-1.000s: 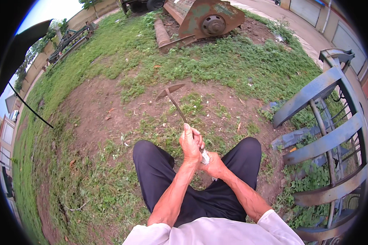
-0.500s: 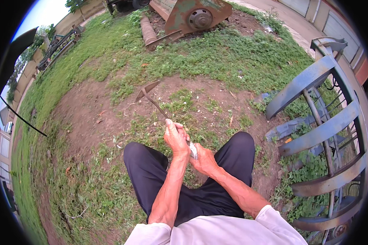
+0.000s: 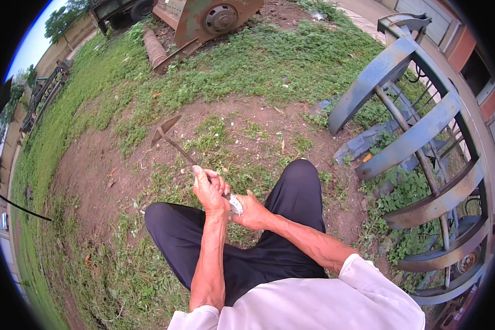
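I hold a small hoe between my knees, its rusty flat blade [image 3: 164, 131] raised over a patch of bare soil and weeds [image 3: 214, 135]. My left hand [image 3: 209, 192] is closed round the thin metal shaft, thumb pointing along it toward the blade. Just below it, my right hand [image 3: 247, 210] grips the handle end, where a white wrapping [image 3: 235, 203] shows between the hands. My dark-trousered knees are bent on either side of both arms.
Blue curved metal frames [image 3: 396, 161] stand close on my right. Farther ahead lie a rusty green machine [image 3: 195, 25] and a cylindrical bar [image 3: 154, 49], with a dark wheeled vehicle [image 3: 113, 16] behind. More machinery [image 3: 44, 93] is at the far left, beside grass.
My hands and the hoe have swung leftward, and the blade points farther left. The surroundings have shifted in the view as my head moved. Both hands still grip the handle.
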`<state>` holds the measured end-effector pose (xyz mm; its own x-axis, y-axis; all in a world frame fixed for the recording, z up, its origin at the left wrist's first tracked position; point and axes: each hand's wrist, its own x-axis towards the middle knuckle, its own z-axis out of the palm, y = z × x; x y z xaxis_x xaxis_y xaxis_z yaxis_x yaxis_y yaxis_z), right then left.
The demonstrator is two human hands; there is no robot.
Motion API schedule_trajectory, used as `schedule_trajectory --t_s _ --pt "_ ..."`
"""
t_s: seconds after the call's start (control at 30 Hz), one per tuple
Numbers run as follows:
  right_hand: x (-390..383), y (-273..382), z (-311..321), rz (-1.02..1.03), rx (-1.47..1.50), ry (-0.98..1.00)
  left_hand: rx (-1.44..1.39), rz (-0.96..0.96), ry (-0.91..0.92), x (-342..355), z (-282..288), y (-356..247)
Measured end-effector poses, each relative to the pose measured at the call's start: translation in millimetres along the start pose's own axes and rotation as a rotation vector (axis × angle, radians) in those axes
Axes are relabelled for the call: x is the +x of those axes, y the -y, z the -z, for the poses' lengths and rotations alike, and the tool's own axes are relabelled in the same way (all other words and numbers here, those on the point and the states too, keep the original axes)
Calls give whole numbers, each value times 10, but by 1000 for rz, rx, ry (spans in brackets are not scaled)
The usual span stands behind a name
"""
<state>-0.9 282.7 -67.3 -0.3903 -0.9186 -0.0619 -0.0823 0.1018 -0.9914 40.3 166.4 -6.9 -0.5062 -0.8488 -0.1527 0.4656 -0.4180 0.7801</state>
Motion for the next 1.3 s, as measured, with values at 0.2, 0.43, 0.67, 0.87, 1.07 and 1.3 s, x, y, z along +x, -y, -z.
schedule_trajectory --t_s 0.2,0.43,0.67,0.87,1.07,1.3 --pt "20 259 17 14 75 -91 125 -26 146 60 -64 -129" --pt "93 228 103 93 111 -326 647 -76 391 -206 208 -138" --pt "93 160 124 299 -143 -370 707 -9 457 -424 226 -41" --pt "49 324 237 347 -260 -222 693 -53 384 -408 404 -63" --pt "106 256 396 217 211 -47 799 11 453 -304 770 -311" --pt "221 187 447 167 875 -115 709 284 532 -584 702 -88"
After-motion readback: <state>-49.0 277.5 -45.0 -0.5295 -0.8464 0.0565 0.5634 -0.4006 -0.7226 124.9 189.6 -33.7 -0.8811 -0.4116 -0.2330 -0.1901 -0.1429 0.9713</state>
